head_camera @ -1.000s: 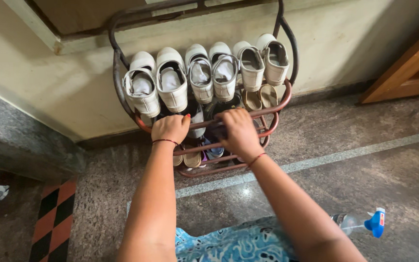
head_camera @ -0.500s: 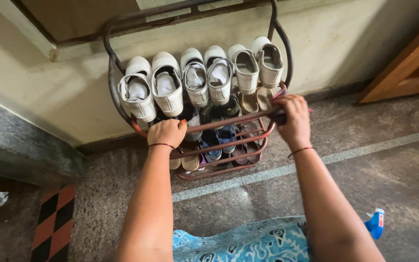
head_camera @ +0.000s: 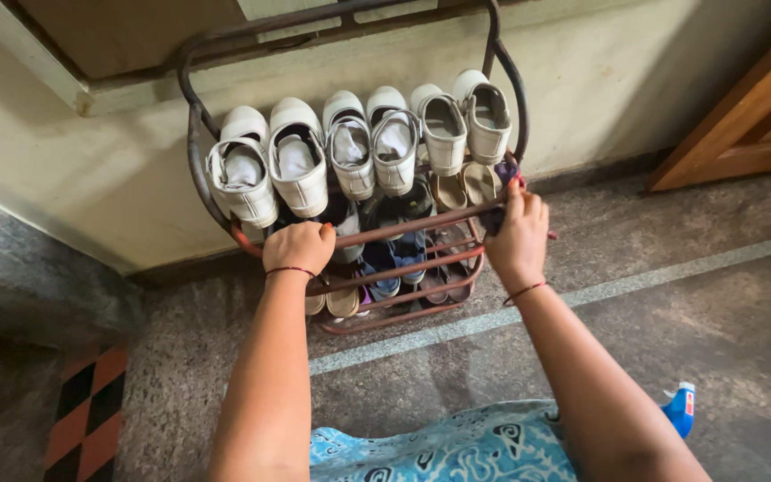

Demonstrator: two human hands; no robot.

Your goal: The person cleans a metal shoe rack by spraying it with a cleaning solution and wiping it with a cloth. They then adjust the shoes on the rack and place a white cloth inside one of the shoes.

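The left hand (head_camera: 299, 248) is closed in a grip around the reddish-brown front rail of a metal shoe rack (head_camera: 196, 143), fingers curled over the bar near the rack's left end. The right hand (head_camera: 518, 228) grips the right end of that same rail, its fingers clamped on a small dark purplish cloth (head_camera: 503, 178) pressed against the metal where the rail meets the curved side frame. The rack stands on a speckled stone floor (head_camera: 671, 339) right against a pale wall (head_camera: 635, 80), directly ahead of both grips. Just above the two grips, on the top tier, a row of white shoes (head_camera: 350, 147) lies with heels toward the person, and a pair of tan sandals (head_camera: 461, 187) sits just left of the right grip. Below the gripped rail, the lower tiers hold darker footwear, among it blue shoes (head_camera: 394, 263) between the two hands. Each wrist wears a thin red thread. Well behind the right grip, near the person's forearm, a blue spray bottle (head_camera: 678, 409) lies on the floor. A blue patterned garment (head_camera: 439, 446) shows between the arms, and a red and black checked mat (head_camera: 82, 419) lies well behind the left grip.
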